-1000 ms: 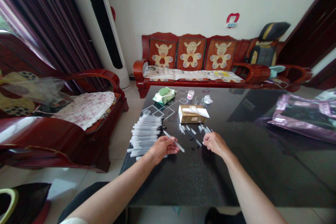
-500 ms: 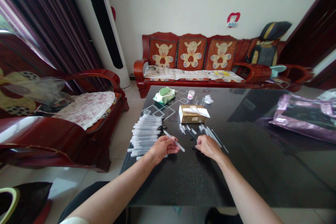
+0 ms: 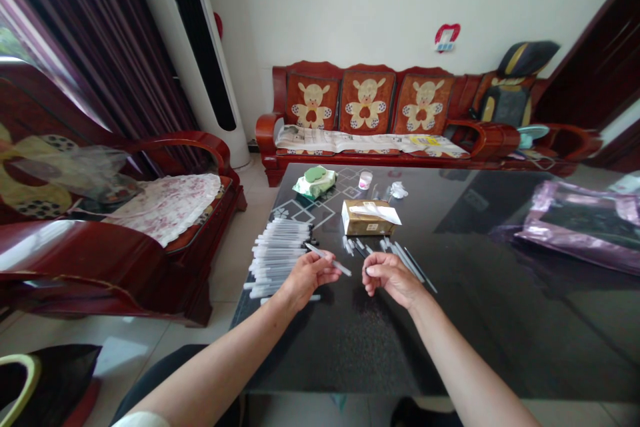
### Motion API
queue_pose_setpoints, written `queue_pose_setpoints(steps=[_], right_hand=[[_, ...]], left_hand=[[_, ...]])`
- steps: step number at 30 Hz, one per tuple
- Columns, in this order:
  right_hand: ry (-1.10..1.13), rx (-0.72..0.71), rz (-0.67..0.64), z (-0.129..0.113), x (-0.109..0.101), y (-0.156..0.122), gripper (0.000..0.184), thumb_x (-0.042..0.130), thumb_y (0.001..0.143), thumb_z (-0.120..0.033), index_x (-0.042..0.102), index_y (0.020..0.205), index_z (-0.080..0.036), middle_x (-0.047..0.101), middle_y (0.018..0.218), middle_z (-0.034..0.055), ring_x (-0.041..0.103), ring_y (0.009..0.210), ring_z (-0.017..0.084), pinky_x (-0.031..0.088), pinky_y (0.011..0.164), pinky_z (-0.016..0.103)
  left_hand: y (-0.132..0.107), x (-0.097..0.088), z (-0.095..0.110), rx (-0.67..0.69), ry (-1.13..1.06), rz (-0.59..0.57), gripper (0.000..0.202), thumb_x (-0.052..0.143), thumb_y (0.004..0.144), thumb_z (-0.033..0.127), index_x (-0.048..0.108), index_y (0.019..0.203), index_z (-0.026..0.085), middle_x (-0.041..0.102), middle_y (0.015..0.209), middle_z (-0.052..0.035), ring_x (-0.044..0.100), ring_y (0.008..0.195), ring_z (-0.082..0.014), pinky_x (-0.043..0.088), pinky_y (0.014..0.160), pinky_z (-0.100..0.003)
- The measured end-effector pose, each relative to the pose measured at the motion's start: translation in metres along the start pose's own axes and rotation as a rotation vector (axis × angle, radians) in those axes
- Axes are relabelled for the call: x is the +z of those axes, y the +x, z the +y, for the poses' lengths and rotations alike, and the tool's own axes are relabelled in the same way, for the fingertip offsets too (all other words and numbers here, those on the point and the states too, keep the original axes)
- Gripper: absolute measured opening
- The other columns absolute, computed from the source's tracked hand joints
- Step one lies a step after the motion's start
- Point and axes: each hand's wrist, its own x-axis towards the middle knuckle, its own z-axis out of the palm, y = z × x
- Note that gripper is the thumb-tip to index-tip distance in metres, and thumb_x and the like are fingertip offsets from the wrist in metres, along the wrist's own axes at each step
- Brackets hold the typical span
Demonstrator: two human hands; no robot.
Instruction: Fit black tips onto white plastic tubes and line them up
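the left hand (image 3: 313, 275) is holding a pale pen (image 3: 343, 268), its thumb and fingers clamping on the barrel. the pen is slanting above the dark table (image 3: 500, 327), its tapered tip pointing up and to the left, and it is hanging between a row of pens (image 3: 277, 257) and the right hand (image 3: 393, 277). the right hand is hovering just beside the pen's lower end without touching it. its thumb and forefinger are pressing together at a small dark bit (image 3: 368, 271), too small to tell what; the other fingers are curling beneath. the row of pens is lying near the left edge of the table, the black ends facing right. beyond the right hand, short pale pieces (image 3: 349, 245) are lying in front of a tissue box (image 3: 361, 220), and thin rods (image 3: 406, 259) are lying beside them. a wipes pack (image 3: 315, 181), a small cup (image 3: 365, 180) and crumpled paper (image 3: 399, 190) are sitting farther back. a purple bag (image 3: 539, 213) is resting on the right side.
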Motion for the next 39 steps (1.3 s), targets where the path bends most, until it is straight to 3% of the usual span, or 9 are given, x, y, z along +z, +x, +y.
queue_pose_setpoints(steps=[12, 25, 39], right_hand=[[0.080, 0.003, -0.033, -0.001, 0.013, 0.000, 0.021, 0.072, 0.072, -0.025, 0.070, 0.087, -0.011, 0.072, 0.069, 0.0073, 0.067, 0.056, 0.017, 0.054, 0.058, 0.032], [0.020, -0.036, 0.117, 0.002, 0.024, 0.003, 0.022, 0.079, 0.063, -0.025, 0.069, 0.078, -0.012, 0.072, 0.063, 0.0055, 0.067, 0.052, 0.017, 0.055, 0.053, 0.030], [-0.016, -0.047, 0.140, 0.002, 0.027, 0.004, 0.026, 0.080, 0.061, -0.029, 0.068, 0.076, -0.012, 0.071, 0.061, 0.0050, 0.067, 0.051, 0.017, 0.054, 0.052, 0.029]], left_hand=[[0.001, -0.001, 0.000, 0.027, -0.044, -0.008, 0.014, 0.064, 0.080, 0.018, 0.060, 0.089, 0.009, 0.070, 0.078, -0.0112, 0.068, 0.068, -0.0150, 0.056, 0.065, -0.023], [0.002, 0.001, 0.000, 0.070, -0.054, 0.002, 0.023, 0.072, 0.074, 0.023, 0.061, 0.088, 0.009, 0.070, 0.076, -0.0097, 0.068, 0.066, -0.0150, 0.056, 0.068, -0.025], [0.000, 0.001, -0.003, 0.133, 0.041, -0.003, 0.032, 0.074, 0.071, 0.034, 0.061, 0.089, 0.011, 0.070, 0.082, -0.0098, 0.068, 0.072, -0.0171, 0.055, 0.071, -0.028]])
